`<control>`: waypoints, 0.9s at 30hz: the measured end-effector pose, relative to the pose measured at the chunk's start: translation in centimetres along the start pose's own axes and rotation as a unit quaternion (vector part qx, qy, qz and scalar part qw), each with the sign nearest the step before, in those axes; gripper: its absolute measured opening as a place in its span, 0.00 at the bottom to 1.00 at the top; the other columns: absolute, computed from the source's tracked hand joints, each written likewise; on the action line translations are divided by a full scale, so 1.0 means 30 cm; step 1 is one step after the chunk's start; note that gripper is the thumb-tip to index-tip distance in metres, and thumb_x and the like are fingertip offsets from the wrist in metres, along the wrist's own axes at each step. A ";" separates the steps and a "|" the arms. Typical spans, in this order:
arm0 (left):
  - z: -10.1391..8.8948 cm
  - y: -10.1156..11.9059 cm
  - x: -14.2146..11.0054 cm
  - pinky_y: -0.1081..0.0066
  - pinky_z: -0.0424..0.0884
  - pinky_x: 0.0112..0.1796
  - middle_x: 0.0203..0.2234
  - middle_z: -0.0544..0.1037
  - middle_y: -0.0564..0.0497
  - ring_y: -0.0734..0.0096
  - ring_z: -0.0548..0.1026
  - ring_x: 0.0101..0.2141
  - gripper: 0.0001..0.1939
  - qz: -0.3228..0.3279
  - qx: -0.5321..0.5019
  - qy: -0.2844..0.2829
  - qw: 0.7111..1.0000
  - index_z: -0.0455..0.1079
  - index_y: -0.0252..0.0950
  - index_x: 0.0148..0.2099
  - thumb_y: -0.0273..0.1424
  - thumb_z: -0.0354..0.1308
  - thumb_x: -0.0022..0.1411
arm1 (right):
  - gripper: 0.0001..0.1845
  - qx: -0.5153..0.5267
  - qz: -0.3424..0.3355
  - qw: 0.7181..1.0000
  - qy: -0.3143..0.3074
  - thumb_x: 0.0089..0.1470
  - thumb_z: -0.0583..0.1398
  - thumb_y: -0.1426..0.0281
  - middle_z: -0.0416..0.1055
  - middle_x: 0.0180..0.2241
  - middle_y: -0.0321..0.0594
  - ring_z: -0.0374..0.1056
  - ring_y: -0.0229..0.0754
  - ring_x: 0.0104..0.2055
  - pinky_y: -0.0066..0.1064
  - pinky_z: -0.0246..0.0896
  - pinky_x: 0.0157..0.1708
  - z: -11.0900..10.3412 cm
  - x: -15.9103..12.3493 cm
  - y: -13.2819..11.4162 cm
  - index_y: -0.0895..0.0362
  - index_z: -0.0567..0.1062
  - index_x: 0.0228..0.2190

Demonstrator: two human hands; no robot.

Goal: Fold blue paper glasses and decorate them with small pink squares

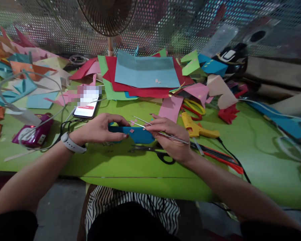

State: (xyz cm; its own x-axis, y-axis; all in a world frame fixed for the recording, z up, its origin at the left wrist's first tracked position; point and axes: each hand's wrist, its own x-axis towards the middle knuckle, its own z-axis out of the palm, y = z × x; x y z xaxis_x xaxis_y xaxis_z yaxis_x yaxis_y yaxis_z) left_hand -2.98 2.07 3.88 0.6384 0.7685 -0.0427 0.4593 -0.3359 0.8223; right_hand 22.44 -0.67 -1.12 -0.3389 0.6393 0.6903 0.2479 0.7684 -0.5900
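1. Two hands: the left hand point(100, 129) pinches one blue paper piece point(140, 135) at its left end; the right hand point(174, 147) closes its fingers around one pair of tweezers point(177, 138), prongs apart.
2. The blue paper piece is between the hands, with one small pink square point(131, 131) on it.
3. Just nearer on the table point(145, 167): one pair of black-handled scissors point(166, 158).
4. Right: one yellow glue gun point(197, 129).
5. Left: one phone point(86, 106).

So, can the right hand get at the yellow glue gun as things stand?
Probably yes: the yellow glue gun lies right beside the right hand, with nothing seen on top, though that hand's fingers hold tweezers.
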 end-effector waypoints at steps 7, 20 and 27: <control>-0.029 -0.039 0.012 0.79 0.67 0.21 0.25 0.77 0.53 0.80 0.70 0.19 0.12 -0.093 -0.096 -0.046 0.990 0.74 0.34 0.41 0.35 0.64 0.57 | 0.17 -0.132 -0.010 0.990 -0.050 0.61 0.59 0.75 0.79 0.46 0.38 0.74 0.44 0.49 0.48 0.68 0.55 -0.088 0.039 0.049 0.47 0.77 0.48; -0.064 -0.067 0.017 0.79 0.64 0.18 0.23 0.76 0.54 0.79 0.69 0.18 0.14 -0.147 -0.165 -0.036 0.975 0.74 0.37 0.42 0.35 0.67 0.54 | 0.25 -0.353 0.041 0.907 -0.225 0.61 0.54 0.75 0.75 0.53 0.45 0.73 0.50 0.52 0.47 0.70 0.50 -0.254 0.065 0.143 0.53 0.72 0.57; -0.071 -0.071 0.023 0.80 0.66 0.18 0.23 0.77 0.55 0.80 0.69 0.18 0.15 -0.170 -0.181 -0.008 0.969 0.76 0.37 0.40 0.34 0.71 0.50 | 0.17 -0.283 0.101 0.902 -0.311 0.63 0.54 0.61 0.80 0.45 0.41 0.76 0.49 0.43 0.40 0.70 0.40 -0.304 0.104 -0.036 0.52 0.80 0.45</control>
State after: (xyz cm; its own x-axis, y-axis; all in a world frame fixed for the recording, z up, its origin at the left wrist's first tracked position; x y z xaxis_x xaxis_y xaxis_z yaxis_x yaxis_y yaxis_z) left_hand -4.83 4.47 3.32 0.4998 0.7915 -0.3517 0.3992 0.1498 0.9045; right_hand 29.40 0.75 5.48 -0.6347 0.7634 0.1197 0.7254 0.6420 -0.2482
